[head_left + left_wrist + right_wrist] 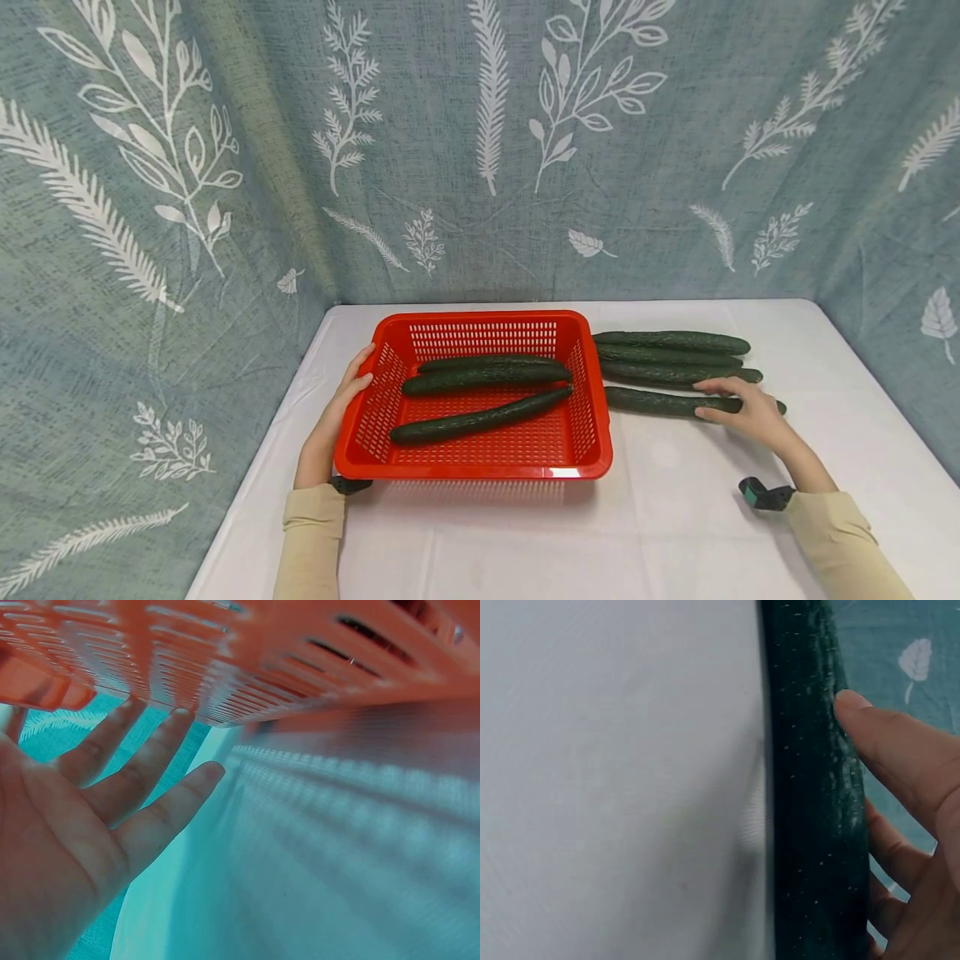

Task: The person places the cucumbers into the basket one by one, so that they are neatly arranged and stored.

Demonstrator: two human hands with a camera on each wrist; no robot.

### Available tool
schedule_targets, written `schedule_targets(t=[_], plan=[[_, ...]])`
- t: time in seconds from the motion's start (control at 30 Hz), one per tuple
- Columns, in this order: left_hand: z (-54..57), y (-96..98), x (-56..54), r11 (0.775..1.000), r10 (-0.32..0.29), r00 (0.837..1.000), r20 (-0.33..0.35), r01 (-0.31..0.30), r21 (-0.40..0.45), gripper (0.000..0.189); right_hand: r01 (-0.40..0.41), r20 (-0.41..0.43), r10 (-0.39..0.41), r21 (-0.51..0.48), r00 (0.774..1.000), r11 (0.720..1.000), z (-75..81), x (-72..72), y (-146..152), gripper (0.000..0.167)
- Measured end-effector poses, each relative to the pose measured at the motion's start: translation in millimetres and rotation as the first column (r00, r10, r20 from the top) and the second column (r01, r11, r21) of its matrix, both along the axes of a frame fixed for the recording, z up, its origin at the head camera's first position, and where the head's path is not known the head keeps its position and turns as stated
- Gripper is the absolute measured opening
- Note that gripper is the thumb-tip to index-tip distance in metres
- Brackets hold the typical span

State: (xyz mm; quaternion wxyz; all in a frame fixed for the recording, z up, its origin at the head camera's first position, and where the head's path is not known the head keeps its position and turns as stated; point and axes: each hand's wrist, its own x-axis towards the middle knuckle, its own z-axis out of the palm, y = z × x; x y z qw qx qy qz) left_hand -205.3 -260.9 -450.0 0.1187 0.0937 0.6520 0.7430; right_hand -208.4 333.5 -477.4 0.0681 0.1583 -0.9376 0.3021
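Head view: a red rectangular plastic basket (472, 472) sits on a smooth white tablecloth (675, 525), its sloping walls pierced by rows of slots, its rim broad, rounded and glossy. In it lie three long dark-green cucumbers (480, 418), two side by side towards the back, one slanting across the front. The left hand (330, 423) is at the basket's left end, fingers extended against the rim. Over on the right, the right hand (759, 415) straddles the nearest loose dark-green cucumber (652, 402), thumb on the near side, fingers on the far, a narrow grip as it lies on the cloth. Three more slim, bumpy cucumbers (678, 340) lie close together just behind, and the basket's right rim blocks their left ends from sight. Beige sleeves (311, 542), small black wrist devices (767, 495), and all around, a woven grey-green curtain (442, 100) printed with white leaves and ferns.

Left wrist: palm showing, fingers straight and spread wide, tips up by the slotted plastic wall; how firmly they press, I can't tell. Dotted light and shadow streak the cloth below.

Right wrist: the held cucumber fills the middle, dark, ridged, pale-speckled; a thumb tip touches its edge, other fingers disappear behind it.
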Motion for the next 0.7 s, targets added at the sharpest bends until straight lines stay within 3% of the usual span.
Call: schedule_targets(t=[0.23, 0.43, 0.7], plan=[[0.6, 0.1, 0.8, 1.000, 0.002, 1.000, 0.014, -0.002, 0.013, 0.051, 0.018, -0.034, -0.013, 0.147, 0.999, 0.989, -5.6, -2.5, 0.6, 0.045], [0.8, 0.2, 1.1, 1.000, 0.006, 1.000, 0.017, -0.006, 0.010, 0.051, 0.032, 0.036, -0.037, 0.139, 0.999, 0.990, -7.3, -5.7, -1.7, 0.046], [2.3, 0.3, 2.4, 1.000, 0.002, 1.000, 0.014, -0.002, 0.012, 0.051, 0.019, 0.039, -0.024, 0.123, 0.999, 0.992, -7.1, -5.3, -3.6, 0.041]])
